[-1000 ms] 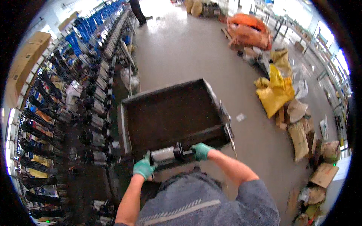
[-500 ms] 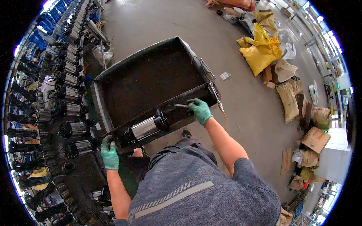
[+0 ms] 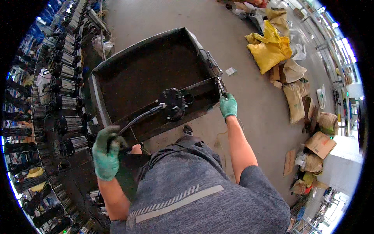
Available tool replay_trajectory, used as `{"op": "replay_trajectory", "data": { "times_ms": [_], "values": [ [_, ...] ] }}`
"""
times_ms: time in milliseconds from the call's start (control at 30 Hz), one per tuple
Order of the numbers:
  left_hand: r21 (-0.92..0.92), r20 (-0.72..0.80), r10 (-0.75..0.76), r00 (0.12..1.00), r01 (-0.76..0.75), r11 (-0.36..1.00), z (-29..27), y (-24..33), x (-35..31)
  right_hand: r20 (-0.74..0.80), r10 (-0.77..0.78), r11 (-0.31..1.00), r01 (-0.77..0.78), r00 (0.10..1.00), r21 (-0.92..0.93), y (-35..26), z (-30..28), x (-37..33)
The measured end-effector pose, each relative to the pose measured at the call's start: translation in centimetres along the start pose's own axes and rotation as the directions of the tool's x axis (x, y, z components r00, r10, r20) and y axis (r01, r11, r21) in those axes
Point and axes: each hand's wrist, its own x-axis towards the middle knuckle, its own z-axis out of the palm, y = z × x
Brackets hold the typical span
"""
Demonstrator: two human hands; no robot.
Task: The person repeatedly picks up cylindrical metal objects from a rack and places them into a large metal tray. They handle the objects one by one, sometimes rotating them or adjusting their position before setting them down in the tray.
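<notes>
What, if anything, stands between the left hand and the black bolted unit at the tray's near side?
Nothing visible blocks the left hand; only a grey cable spans the gap, from the black bolted unit toward that hand.

Your gloved left hand (image 3: 106, 159) and right hand (image 3: 228, 106) show green against a silver tool (image 3: 221, 85); your flecked dark-grey shirt (image 3: 218, 171) carries a pale stripe and slanted dashes. A black motor (image 3: 175, 104) matches the near-black tank (image 3: 144, 66), while a yellow sack (image 3: 269, 50) brightens the grey floor (image 3: 163, 17), far right.
</notes>
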Motion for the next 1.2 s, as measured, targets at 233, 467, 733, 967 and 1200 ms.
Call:
{"op": "replay_trajectory", "data": {
  "times_ms": [233,467,733,967,1200],
  "values": [
    [-0.025,0.016,-0.017,1.0,0.017,1.0,0.9,-0.2,0.7,0.024,-0.198,0.971,0.193,0.98,0.143,-5.8,-2.4,-3.6],
    [0.016,0.022,-0.006,1.0,0.006,1.0,1.5,-0.8,1.1,0.185,-0.361,0.928,0.333,0.914,0.165,-5.1,4.3,-2.6],
    [-0.082,0.025,0.002,1.0,0.0,0.997,2.2,-0.5,1.0,0.278,-0.328,0.943,0.332,0.903,0.036,-6.8,7.0,-1.9],
    [-0.119,0.04,-0.045,0.998,0.049,0.992,2.1,-0.8,0.8,0.254,-0.36,0.926,0.378,0.898,-0.024,-6.2,8.2,-1.2],
    [-0.051,0.006,0.004,1.0,-0.003,0.999,2.3,-0.4,1.0,0.249,-0.358,0.92,0.385,0.9,-0.071,-6.5,8.5,-1.3]
  ]
}}
